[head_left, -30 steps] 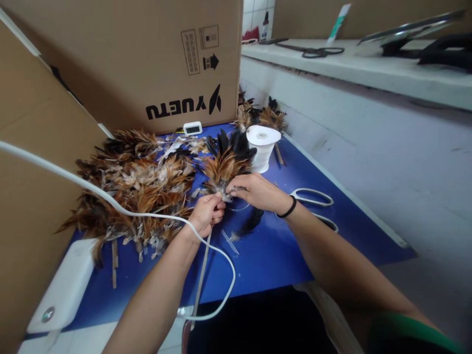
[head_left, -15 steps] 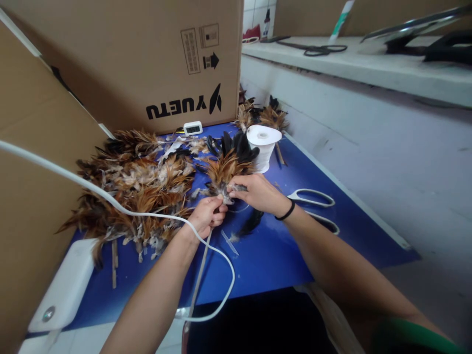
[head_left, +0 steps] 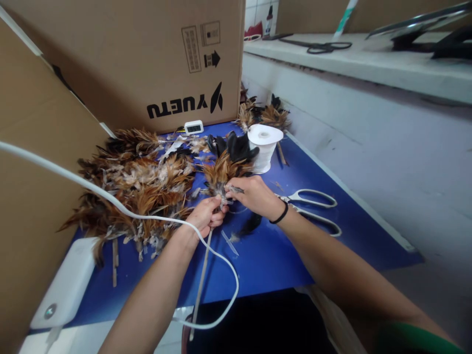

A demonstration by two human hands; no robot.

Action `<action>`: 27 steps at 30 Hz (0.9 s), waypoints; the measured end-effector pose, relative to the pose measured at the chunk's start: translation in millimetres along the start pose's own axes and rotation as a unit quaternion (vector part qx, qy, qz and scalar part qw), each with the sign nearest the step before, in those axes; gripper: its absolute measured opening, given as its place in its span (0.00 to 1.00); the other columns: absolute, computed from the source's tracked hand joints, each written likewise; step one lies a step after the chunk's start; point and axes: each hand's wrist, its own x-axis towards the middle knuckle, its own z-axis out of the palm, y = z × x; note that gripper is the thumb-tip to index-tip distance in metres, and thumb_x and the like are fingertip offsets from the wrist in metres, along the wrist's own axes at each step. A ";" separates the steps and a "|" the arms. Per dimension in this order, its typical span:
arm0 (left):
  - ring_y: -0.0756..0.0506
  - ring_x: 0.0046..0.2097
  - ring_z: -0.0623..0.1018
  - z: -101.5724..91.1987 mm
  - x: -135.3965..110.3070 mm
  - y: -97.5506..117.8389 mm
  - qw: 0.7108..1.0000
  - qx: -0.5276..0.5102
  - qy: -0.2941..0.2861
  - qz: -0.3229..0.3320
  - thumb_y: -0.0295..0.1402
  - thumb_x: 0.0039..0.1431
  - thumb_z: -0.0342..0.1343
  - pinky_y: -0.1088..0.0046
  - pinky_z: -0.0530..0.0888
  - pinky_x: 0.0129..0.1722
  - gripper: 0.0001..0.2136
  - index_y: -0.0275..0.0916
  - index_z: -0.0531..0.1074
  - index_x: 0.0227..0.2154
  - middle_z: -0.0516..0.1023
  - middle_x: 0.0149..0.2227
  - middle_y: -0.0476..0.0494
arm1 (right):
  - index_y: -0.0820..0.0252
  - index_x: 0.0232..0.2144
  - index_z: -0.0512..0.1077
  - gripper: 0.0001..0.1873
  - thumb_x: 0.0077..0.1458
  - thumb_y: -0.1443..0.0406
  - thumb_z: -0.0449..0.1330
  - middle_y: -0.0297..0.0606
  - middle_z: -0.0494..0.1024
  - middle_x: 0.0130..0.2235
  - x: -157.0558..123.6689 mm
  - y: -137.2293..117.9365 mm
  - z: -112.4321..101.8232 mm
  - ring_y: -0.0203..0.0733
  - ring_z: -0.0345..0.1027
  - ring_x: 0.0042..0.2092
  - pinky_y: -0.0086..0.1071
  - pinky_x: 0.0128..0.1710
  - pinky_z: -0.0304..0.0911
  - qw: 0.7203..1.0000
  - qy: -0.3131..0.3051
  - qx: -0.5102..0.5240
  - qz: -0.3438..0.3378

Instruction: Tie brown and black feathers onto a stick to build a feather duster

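Observation:
My left hand [head_left: 208, 215] is closed round the base of a feather duster [head_left: 223, 172], a bunch of brown and black feathers whose thin stick [head_left: 202, 280] runs down below the hand. Against the pale quill ends at that base, my right hand [head_left: 255, 196] pinches a small dark feather [head_left: 236, 189]. A loose black feather [head_left: 250, 224] and a clear plastic strip [head_left: 229, 243] lie on the blue table under the hands. White-handled scissors [head_left: 313, 196] rest beside my right wrist, their blades partly hidden by it. Behind the hand stands a white spool [head_left: 263, 147].
A large pile of feathers [head_left: 136, 191] covers the left side. A white cable [head_left: 140, 215] loops across my left forearm. Cardboard boxes [head_left: 110, 59] wall off the back and left. There is a small digital clock [head_left: 193, 128], a white device [head_left: 66, 280] and a ledge [head_left: 368, 61] at right.
My right hand has shifted slightly left and its wrist has dropped, still at the duster's base. More of the scissors shows. The stick's lower end has come further into view.

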 end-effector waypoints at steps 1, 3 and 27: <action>0.61 0.14 0.52 0.4 0.6 -0.7 1.000 0.002 0.008 0.001 0.35 0.55 0.55 0.86 0.45 0.12 0.10 0.33 0.64 0.27 0.65 0.21 0.52 | 0.63 0.29 0.73 0.07 0.55 0.70 0.55 0.36 0.76 0.28 0.5 0.6 0.4 0.33 0.68 0.30 0.25 0.32 0.57 1.000 -0.011 -0.008 -0.002; 0.61 0.14 0.52 0.7 1.6 -1.8 1.000 0.007 0.020 0.001 0.35 0.56 0.54 0.86 0.45 0.12 0.10 0.33 0.64 0.26 0.64 0.21 0.52 | 0.64 0.28 0.72 0.09 0.58 0.69 0.53 0.38 0.76 0.29 1.7 1.3 -1.5 0.35 0.68 0.32 0.27 0.34 0.57 0.999 -0.024 -0.025 -0.012; 0.61 0.14 0.52 3.2 -2.6 -1.3 0.997 0.049 0.039 0.051 0.40 0.56 0.54 0.85 0.45 0.12 0.13 0.34 0.63 0.26 0.63 0.21 0.52 | 0.62 0.35 0.74 0.11 0.55 0.72 0.52 0.38 0.78 0.34 -4.4 -12.1 -15.9 0.37 0.70 0.36 0.28 0.38 0.59 0.998 -0.067 -0.005 0.005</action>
